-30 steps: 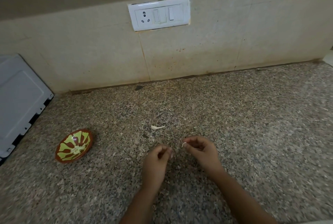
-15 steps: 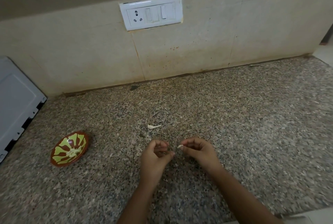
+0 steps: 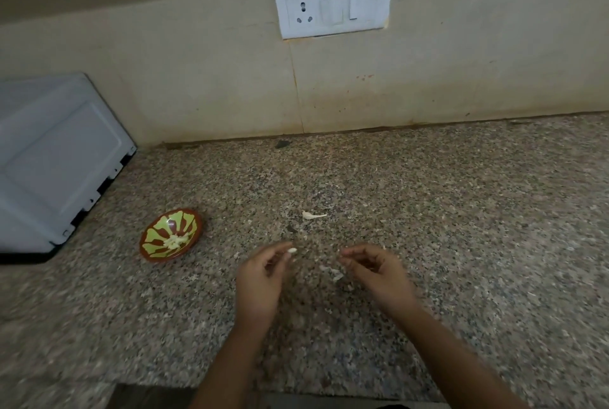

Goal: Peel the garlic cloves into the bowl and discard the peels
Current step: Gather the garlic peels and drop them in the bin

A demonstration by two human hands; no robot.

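While left hand (image 3: 260,280) pinches garlic clove (image 3: 291,251), right hand (image 3: 375,272) apart

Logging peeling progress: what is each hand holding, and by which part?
Left hand pinches a small white garlic clove by one end; right hand looks empty, but blur leaves that unsure.

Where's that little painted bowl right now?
In the head view the bowl sits on the counter, left of the left hand, near the grey appliance.
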